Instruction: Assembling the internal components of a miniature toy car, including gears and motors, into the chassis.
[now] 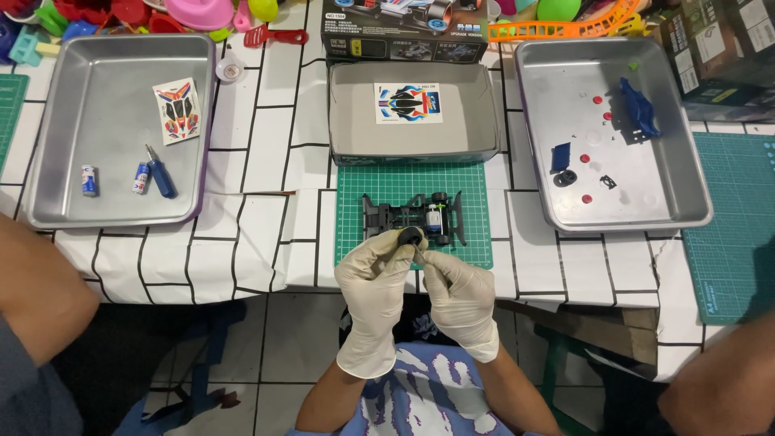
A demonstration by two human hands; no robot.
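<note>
Both my hands wear white gloves and meet at the table's front edge. My left hand (pixel 373 278) pinches a small black wheel (pixel 410 236) between thumb and fingers. My right hand (pixel 460 291) grips a thin metal axle (pixel 420 253) that touches the wheel. Just beyond them a black toy car chassis (pixel 413 216) with a motor lies on a small green cutting mat (pixel 404 182).
A grey open box tray (pixel 347 129) holds a sticker sheet. The left metal tray (pixel 48 121) has two batteries, a blue screwdriver and stickers. The right metal tray (pixel 686 161) holds blue body parts, red bits and a wheel. Other people's arms sit at both lower corners.
</note>
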